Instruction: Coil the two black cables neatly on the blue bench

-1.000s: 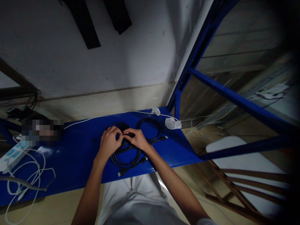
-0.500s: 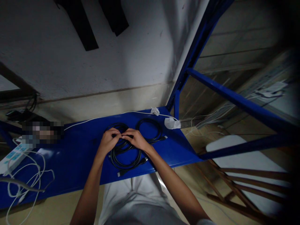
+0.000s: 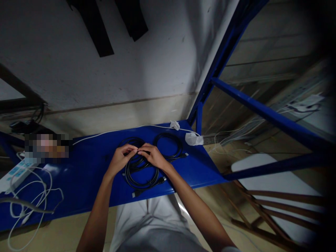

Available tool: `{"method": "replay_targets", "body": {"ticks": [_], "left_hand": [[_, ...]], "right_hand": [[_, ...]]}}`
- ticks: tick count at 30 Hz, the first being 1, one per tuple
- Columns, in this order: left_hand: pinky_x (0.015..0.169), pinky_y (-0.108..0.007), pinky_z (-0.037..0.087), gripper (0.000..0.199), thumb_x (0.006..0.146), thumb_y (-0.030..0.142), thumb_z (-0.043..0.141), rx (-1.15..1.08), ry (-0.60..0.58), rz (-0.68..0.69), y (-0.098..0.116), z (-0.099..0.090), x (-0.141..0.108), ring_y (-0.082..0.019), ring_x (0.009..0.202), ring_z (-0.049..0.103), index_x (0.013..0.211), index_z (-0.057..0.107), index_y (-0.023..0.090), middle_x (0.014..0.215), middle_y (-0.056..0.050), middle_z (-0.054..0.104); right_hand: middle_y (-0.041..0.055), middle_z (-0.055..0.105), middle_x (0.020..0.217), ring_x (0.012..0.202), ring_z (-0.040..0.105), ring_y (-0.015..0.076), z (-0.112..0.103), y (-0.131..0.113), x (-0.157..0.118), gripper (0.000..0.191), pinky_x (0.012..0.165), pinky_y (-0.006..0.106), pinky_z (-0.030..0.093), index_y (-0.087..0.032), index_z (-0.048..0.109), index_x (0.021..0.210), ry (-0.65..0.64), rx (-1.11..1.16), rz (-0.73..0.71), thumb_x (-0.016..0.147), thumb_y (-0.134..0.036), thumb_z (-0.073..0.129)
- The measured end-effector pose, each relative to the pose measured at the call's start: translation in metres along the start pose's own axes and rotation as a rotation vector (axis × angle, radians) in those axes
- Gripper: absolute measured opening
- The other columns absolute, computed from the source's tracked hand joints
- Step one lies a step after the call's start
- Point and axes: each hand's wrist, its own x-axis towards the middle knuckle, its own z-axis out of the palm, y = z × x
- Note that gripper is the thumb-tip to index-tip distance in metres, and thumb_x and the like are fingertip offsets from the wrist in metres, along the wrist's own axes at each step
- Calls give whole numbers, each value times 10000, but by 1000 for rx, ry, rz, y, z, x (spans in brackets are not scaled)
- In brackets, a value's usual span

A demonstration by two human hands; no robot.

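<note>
Several black cables lie coiled on the blue table. The front coil has its connectors near the table's front edge, and another coil rests to the right, its plug pointing right. Over the middle coils, my left hand and my right hand meet, fingertips pinched close together. Whatever is between the fingertips is too small to make out. Both hands partly cover the coils behind them.
A white power strip and tangled white cable occupy the table's left end. Crumpled white pieces lie at the back right. Blue frame bars and a wooden chair stand right.
The view has shifted slightly. Both hands stay pinched together above the coils, with the left fingers a little more raised and spread. The coils lie as before.
</note>
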Motion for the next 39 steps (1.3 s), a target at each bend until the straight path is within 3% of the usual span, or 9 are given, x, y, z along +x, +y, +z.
{"method": "replay_targets", "body": {"ticks": [5, 9, 15, 19, 23, 25, 31, 36, 39], "left_hand": [[959, -376, 572, 194, 967, 414, 758, 159, -70, 173, 7, -10, -5, -244, 1053, 744, 1037, 853, 260, 1109, -76, 801], [936, -375, 587, 196, 980, 402, 751, 189, -118, 221, 10, -15, -8, -242, 1028, 753, 1082, 859, 275, 1112, -77, 800], [855, -339, 581, 153, 963, 390, 774, 227, -27, 268, 12, -9, -8, -218, 914, 748, 938, 835, 252, 989, -60, 796], [809, -326, 613, 207, 961, 440, 757, 175, 63, 180, 10, 2, -13, -225, 912, 762, 936, 806, 241, 969, -61, 798], [512, -245, 565, 289, 940, 507, 746, 14, 99, -26, 15, 6, -20, -230, 799, 777, 954, 772, 220, 884, -52, 790], [434, -224, 515, 318, 920, 522, 759, 1, 131, -60, 21, 2, -20, -230, 753, 772, 951, 775, 206, 866, -57, 788], [409, -223, 476, 348, 875, 515, 788, 15, 216, -8, 24, -28, 19, -242, 747, 778, 935, 784, 172, 913, -95, 806], [438, -234, 467, 371, 835, 522, 795, 18, 174, -15, -11, -46, 62, -250, 751, 778, 917, 774, 161, 894, -106, 805], [499, -259, 504, 370, 844, 529, 776, 31, 161, -10, -33, -42, 68, -247, 749, 775, 912, 765, 166, 870, -100, 804]], "right_hand": [[87, 762, 1084, 1018, 712, 230, 0, -1, 0, 273, 960, 373, 557, -239, 810, 1163, -5, 7, 21, 1079, -437, 641], [89, 759, 1089, 1018, 711, 229, 0, -2, -1, 280, 961, 371, 560, -234, 807, 1166, -18, 22, 22, 1091, -430, 620], [90, 734, 1073, 949, 695, 217, 1, -1, -2, 305, 883, 347, 578, -229, 808, 1157, -26, 52, 27, 1096, -446, 602], [98, 733, 1096, 890, 687, 203, 0, -6, 0, 332, 842, 336, 579, -219, 808, 1163, -19, 56, 40, 1090, -472, 606], [98, 751, 1085, 922, 686, 206, -1, -19, 7, 330, 854, 326, 561, -209, 814, 1137, -28, 44, 37, 1090, -466, 613], [87, 763, 1051, 917, 684, 203, -2, -25, 16, 314, 860, 320, 547, -209, 818, 1114, -53, 30, 35, 1098, -440, 606], [28, 754, 883, 818, 665, 175, -2, -22, 72, 268, 805, 269, 488, -213, 833, 1057, -87, -83, 16, 1085, -363, 612], [-30, 690, 692, 663, 618, 141, 9, 6, 111, 254, 700, 236, 436, -184, 836, 974, -142, -219, 92, 1062, -277, 617], [-4, 727, 745, 717, 657, 158, 17, 19, 116, 194, 755, 255, 469, -177, 830, 939, -141, -269, 108, 1029, -206, 661]]}}
